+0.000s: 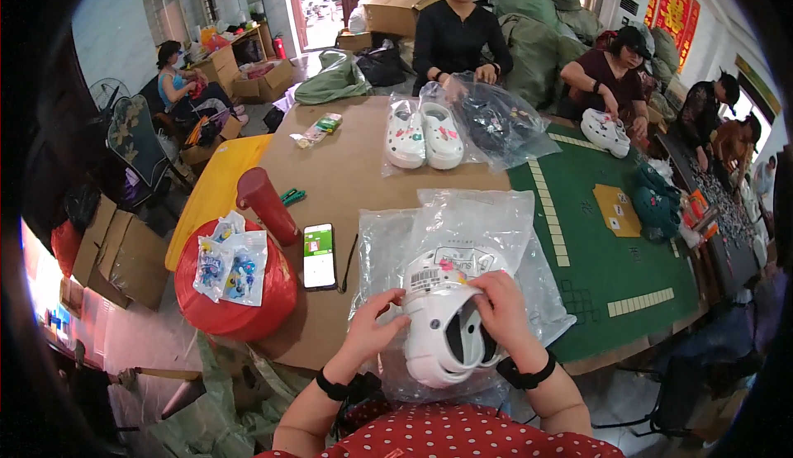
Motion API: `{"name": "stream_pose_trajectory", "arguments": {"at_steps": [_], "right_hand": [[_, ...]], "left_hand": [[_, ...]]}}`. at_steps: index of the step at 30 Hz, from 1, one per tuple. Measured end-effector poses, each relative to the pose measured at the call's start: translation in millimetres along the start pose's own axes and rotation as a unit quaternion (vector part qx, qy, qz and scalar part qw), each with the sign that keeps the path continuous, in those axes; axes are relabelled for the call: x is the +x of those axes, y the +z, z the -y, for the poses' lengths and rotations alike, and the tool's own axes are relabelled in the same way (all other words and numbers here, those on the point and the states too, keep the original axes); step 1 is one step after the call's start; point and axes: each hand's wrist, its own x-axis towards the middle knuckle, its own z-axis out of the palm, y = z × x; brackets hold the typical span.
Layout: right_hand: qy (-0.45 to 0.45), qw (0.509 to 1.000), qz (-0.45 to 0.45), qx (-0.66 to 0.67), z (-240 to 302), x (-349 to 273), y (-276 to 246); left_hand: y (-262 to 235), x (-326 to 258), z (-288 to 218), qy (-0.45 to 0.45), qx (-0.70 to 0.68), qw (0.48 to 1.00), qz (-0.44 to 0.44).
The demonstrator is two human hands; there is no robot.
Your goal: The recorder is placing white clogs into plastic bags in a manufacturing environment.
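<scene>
A white clog point(429, 338) with colourful charms near its toe lies in front of me, toe pointing away and a barcode label on it. A second clog shows partly beneath or beside it. My right hand point(501, 313) grips the clog's opening edge, thumb and fingers closed on the rim. Beside the clog's left side is my left hand point(376, 326), its thumb and fingers apart and their tips at the shoe's edge. Clear plastic bags point(384, 239) lie flat under and beyond the clogs.
To the left are a phone point(319, 256), a red cup point(268, 206), green-handled scissors point(292, 197) and a red round container point(239, 322) bearing small charm packets point(246, 272). Across the table, a person handles a clear bag point(504, 128) next to bagged white clogs point(424, 136). Another person holds a clog.
</scene>
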Motion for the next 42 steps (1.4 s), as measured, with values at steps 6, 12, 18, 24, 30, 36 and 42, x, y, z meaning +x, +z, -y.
{"name": "stream_pose_trajectory", "arguments": {"at_steps": [6,12,18,24,30,36,42], "right_hand": [[0.120,0.942,-0.132,0.285,10,-26,-13],[0.097,0.928,-0.078,0.351,-1,-55,33],[0.100,0.969,0.014,0.226,-12,-59,12],[0.006,0.984,0.062,0.165,11,-40,-30],[0.003,0.983,-0.016,0.180,4,-50,-14],[-0.107,0.988,-0.075,0.081,7,-33,-1],[-0.104,0.981,0.047,0.155,10,-49,-18]], "left_hand": [[-6,-26,-75,0.105,-0.293,0.947,0.079],[-3,-22,-62,0.229,-0.078,0.967,0.078],[3,-35,-51,0.191,0.027,0.980,0.043],[-4,-21,-41,0.244,0.180,0.952,-0.032],[-1,-11,-28,0.217,0.067,0.974,0.025],[-5,-22,-32,0.230,0.116,0.966,-0.002],[-25,-30,-10,0.313,0.101,0.939,0.102]]}}
